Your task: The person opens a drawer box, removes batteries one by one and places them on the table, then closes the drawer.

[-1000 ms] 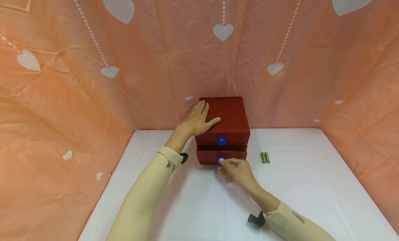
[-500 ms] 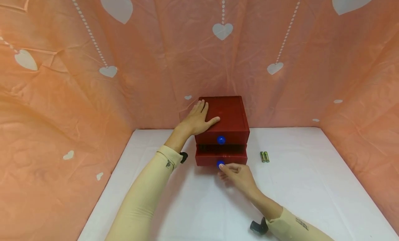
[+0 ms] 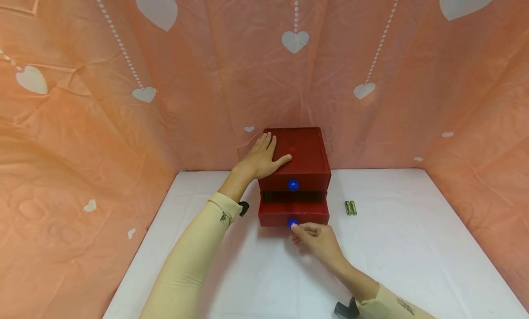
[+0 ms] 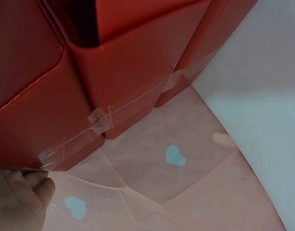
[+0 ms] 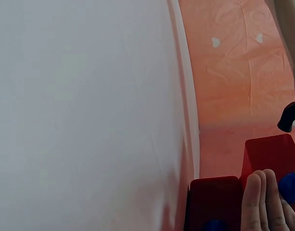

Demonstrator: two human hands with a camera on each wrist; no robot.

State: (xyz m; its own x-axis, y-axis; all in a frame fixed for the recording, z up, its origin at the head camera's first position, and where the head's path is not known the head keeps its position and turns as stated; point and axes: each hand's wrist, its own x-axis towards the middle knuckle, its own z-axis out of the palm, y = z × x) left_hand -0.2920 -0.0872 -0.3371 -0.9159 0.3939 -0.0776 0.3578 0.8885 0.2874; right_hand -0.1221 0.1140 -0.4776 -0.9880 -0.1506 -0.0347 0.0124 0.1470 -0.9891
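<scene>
A red two-drawer box (image 3: 303,149) stands against the back cloth. My left hand (image 3: 260,160) rests flat on the left part of its top, fingers spread; part of that hand (image 4: 17,199) shows beside the box's taped side in the left wrist view. The lower drawer (image 3: 272,219) is pulled partway out. My right hand (image 3: 324,243) pinches its blue knob (image 3: 291,221) between thumb and fingers. The upper drawer is closed, its own blue knob (image 3: 293,185) untouched. Inside the lower drawer's dark opening, a greenish shape (image 3: 268,197) shows at the left.
Two green batteries (image 3: 351,208) lie side by side on the white table (image 3: 413,245), right of the box. Peach cloth (image 3: 231,80) with white hearts hangs at the back and both sides. Clear tape (image 4: 100,120) runs along the box's side.
The lower drawer has slid farther out toward me, drawn by my right hand on its knob. More of the drawer's inside shows. My left hand has stayed on the box top.
</scene>
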